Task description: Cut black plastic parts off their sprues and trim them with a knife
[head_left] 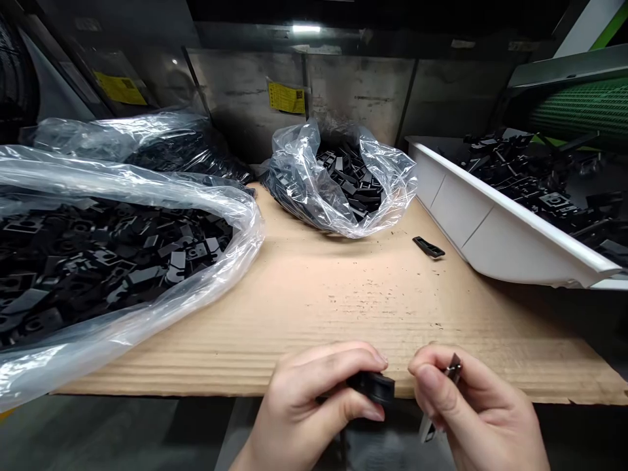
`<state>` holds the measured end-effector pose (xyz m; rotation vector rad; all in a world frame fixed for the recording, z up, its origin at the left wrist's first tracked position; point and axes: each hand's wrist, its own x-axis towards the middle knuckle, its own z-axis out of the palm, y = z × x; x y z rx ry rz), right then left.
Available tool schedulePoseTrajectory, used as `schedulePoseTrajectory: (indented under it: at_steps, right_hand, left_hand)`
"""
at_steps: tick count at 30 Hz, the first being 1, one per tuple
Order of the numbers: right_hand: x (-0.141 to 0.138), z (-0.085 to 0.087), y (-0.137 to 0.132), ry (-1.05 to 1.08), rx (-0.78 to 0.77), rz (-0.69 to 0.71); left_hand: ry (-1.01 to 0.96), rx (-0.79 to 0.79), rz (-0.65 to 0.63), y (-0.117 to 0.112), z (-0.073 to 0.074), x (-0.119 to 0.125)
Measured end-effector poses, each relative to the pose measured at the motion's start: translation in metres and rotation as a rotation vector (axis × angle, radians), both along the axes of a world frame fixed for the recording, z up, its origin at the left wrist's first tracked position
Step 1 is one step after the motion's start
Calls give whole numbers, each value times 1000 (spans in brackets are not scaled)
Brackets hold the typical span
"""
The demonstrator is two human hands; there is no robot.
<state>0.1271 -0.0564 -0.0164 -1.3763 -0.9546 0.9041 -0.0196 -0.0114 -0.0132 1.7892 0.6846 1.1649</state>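
Note:
At the front edge of the cardboard, my left hand (318, 399) pinches a small black plastic part (375, 387) between thumb and fingers. Its rounded end sticks out toward the right. My right hand (471, 399) is closed on a slim, silvery, blade-like metal piece (452, 368), its ends showing above and below the fingers. A small gap separates the two hands, and the metal piece is apart from the black part. The fingers cover the middle of both held things.
A large plastic bag (230, 261) of black parts lies open at left, another bag (299, 196) stands at the back. At right is a white bin (495, 235) heaped with black pieces. One loose black part (428, 248) and dark shavings lie on the cardboard (294, 288).

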Motion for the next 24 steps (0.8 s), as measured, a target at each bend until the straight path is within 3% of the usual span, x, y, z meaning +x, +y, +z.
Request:
schedulePoseTrajectory:
  at_steps: [7,10,15,18,24]
  right_hand:
    - [6,9,7,-108,113,232]
    - [1,13,9,-96,134,222]
    - [9,4,9,-124,260,195]
    - [18,2,9,-140,184,245]
    - [23,6,10,-311,-94,247]
  left_hand:
    - [39,6,-35,-1,1,-2]
    - [70,25,-28,0,1,-3]
    - [154,41,1,2,3,-2]
    - [167,8,25,2,3,-1]
    - [72,-260,-11,-1,2,2]
